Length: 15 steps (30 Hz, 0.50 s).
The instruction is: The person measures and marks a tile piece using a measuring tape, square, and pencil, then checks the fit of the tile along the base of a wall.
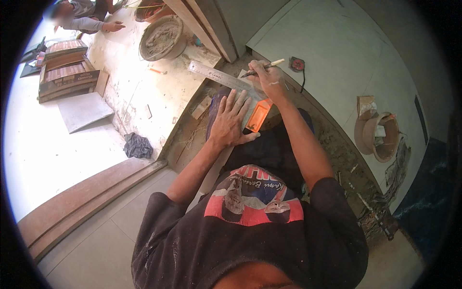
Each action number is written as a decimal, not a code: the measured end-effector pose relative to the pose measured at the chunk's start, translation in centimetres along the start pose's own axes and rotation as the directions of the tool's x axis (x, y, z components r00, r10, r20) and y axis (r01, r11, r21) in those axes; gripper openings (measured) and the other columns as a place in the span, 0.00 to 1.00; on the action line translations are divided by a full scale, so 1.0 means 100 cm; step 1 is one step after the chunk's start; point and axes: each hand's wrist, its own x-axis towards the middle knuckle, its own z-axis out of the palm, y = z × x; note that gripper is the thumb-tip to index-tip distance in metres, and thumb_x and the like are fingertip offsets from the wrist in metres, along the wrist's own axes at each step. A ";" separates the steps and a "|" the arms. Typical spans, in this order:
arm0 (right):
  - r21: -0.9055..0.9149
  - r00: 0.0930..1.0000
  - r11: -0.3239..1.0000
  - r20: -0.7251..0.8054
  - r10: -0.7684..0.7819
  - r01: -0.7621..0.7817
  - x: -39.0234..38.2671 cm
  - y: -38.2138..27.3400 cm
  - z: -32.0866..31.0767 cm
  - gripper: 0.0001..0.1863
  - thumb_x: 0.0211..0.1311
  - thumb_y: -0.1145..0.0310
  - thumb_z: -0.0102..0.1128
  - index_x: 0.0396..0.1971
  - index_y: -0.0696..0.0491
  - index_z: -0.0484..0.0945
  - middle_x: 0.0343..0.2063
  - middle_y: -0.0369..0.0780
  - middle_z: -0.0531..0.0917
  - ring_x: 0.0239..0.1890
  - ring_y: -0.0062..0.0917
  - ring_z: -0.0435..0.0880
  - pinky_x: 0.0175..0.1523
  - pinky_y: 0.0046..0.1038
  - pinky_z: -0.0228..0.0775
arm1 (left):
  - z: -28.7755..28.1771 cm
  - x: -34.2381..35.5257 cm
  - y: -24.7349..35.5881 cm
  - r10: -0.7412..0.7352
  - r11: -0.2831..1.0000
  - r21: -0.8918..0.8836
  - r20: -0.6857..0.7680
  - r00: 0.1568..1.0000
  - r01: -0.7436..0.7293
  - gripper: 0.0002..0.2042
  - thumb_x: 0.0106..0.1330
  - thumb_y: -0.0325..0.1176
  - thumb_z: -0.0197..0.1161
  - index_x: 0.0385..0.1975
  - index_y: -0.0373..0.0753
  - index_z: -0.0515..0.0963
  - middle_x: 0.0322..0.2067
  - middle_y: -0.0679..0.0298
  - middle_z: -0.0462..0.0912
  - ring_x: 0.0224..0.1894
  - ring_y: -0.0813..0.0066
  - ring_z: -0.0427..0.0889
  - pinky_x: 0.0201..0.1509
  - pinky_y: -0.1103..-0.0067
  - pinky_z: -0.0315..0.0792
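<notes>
My left hand (228, 118) lies flat with its fingers spread, pressing on a try square near my lap. The square has a long metal blade (211, 76) reaching to the far left and an orange handle (259, 115) beside my left fingers. Beneath it lies a flat grey piece, perhaps tile, mostly covered by the hand and the square. My right hand (269, 81) is closed around a slim pen (277, 62) with a pale rear end. The pen's dark front end points left, close to the far side of the blade; whether it touches the surface I cannot tell.
A tape measure (297, 64) rests on the pale floor at right, with a tan bucket (387, 137) farther right. At far left stand a bucket of grey mortar (163, 41), tile boxes (70, 79), a loose tile (85, 111) and a black plastic bag (138, 145). A co-worker's hand (113, 26) shows beyond.
</notes>
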 end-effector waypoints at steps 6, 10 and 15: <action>-0.311 0.984 0.949 -0.151 -0.097 0.046 -0.015 -0.010 -0.022 0.22 0.71 0.53 0.54 0.36 0.59 0.83 0.26 0.36 0.82 0.34 0.17 0.81 0.36 0.20 0.73 | 0.000 -0.003 -0.003 -0.002 1.000 -0.020 -0.024 1.000 0.002 0.53 0.48 0.69 0.66 0.68 0.34 0.61 0.72 0.52 0.54 0.76 0.47 0.45 0.77 0.54 0.41; -0.646 0.959 0.757 -0.262 -0.104 -0.094 -0.042 0.008 -0.058 0.23 0.69 0.51 0.55 0.33 0.59 0.83 0.22 0.35 0.78 0.25 0.16 0.75 0.29 0.22 0.64 | -0.002 -0.004 -0.001 -0.003 1.000 -0.002 -0.010 1.000 0.003 0.53 0.49 0.69 0.65 0.68 0.34 0.61 0.72 0.52 0.54 0.76 0.48 0.45 0.77 0.55 0.41; -0.554 0.977 0.809 -0.180 0.113 -0.196 -0.085 0.026 -0.049 0.23 0.67 0.50 0.58 0.33 0.60 0.81 0.22 0.43 0.81 0.27 0.31 0.79 0.36 0.34 0.70 | -0.001 -0.004 -0.003 0.010 1.000 -0.015 -0.014 1.000 -0.010 0.53 0.50 0.70 0.64 0.68 0.34 0.61 0.72 0.52 0.54 0.76 0.49 0.44 0.77 0.55 0.41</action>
